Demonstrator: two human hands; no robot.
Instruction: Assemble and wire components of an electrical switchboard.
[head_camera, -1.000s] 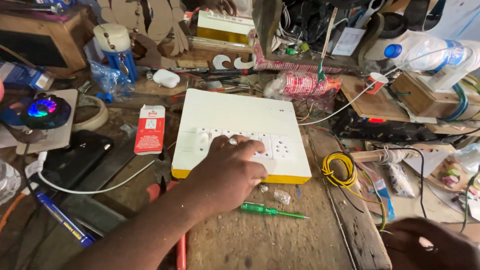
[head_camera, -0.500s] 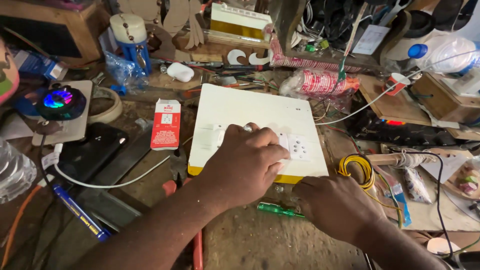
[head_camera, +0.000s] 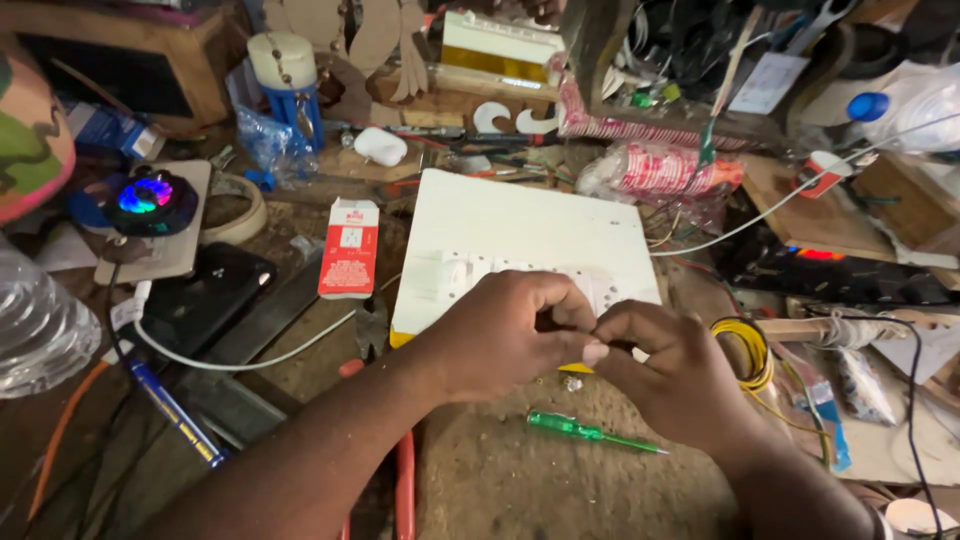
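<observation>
Together, the left hand and right hand pinch something tiny, hidden between fingertips, over the white socket board's near edge.

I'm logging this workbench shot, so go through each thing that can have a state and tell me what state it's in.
White socket board: lying flat, sockets facing up.
Left hand: resting on the board's near edge, fingers pinched.
Right hand: fingertips meeting the left hand's, what they hold hidden.
Green tester screwdriver: lying loose on the bench, untouched.
Round gadget: lit in colours.
Black phone: screen dark.
Yellow wire: coiled.
</observation>
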